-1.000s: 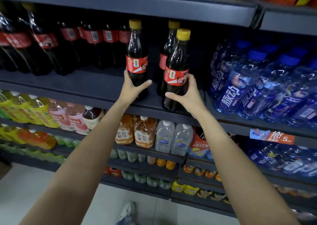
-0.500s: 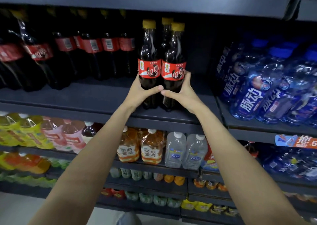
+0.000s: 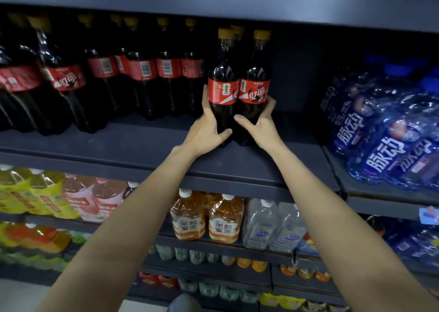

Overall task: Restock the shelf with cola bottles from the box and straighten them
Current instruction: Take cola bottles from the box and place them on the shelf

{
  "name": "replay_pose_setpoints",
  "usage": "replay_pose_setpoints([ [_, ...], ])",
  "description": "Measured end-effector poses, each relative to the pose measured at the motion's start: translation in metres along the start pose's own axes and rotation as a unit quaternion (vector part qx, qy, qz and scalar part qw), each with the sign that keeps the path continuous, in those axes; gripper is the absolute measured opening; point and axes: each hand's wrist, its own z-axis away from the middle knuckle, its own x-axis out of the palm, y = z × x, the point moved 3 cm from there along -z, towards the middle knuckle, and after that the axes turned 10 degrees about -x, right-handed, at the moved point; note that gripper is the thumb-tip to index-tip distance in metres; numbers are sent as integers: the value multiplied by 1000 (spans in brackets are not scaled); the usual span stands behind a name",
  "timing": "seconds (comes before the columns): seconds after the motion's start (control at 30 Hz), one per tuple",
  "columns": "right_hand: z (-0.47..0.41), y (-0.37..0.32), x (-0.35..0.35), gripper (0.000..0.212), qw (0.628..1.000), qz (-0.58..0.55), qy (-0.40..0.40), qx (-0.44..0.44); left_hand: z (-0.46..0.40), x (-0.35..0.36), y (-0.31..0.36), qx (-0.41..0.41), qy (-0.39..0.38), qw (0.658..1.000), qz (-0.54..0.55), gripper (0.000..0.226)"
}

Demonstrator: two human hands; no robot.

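Observation:
Two cola bottles with yellow caps and red labels stand upright, side by side and touching, on the dark shelf [image 3: 142, 143]. My left hand [image 3: 209, 126] wraps the lower body of the left cola bottle [image 3: 223, 83]. My right hand [image 3: 260, 124] grips the lower body of the right cola bottle [image 3: 256, 83]. A third yellow cap [image 3: 238, 30] shows just behind them. To the left a row of cola bottles [image 3: 142, 74] stands further back on the same shelf. The box is out of sight.
Packs of blue drink bottles [image 3: 380, 133] fill the shelf to the right. Below are orange tea bottles [image 3: 206, 219], clear water bottles [image 3: 273, 226] and yellow and pink drinks [image 3: 59, 195]. Another shelf [image 3: 213, 2] hangs close above the caps.
Both hands brought the two bottles together and pushed them back onto the shelf, closer to the row. My view moved nearer and to the right.

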Motion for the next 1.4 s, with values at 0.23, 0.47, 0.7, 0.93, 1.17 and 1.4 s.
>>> replay_pose_setpoints([
  [0.23,-2,9,1,97,1000,17,-17,4,-14,4,-5,11,-37,992,124,112],
  [0.47,-16,14,9,97,999,25,-11,19,-33,9,-10,-5,-33,991,128,109],
  [0.7,-38,13,13,101,948,305,38,86,-60,18,-10,-24,3,986,167,113],
  [0.93,-42,11,12,93,925,348,132,81,-62,24,-4,-104,150,978,105,108],
  [1.17,-38,8,16,90,904,394,136,92,-65,25,2,-200,233,950,-49,112],
  [1.4,-39,9,15,94,904,400,117,93,-70,21,1,-209,226,949,-60,112],
])
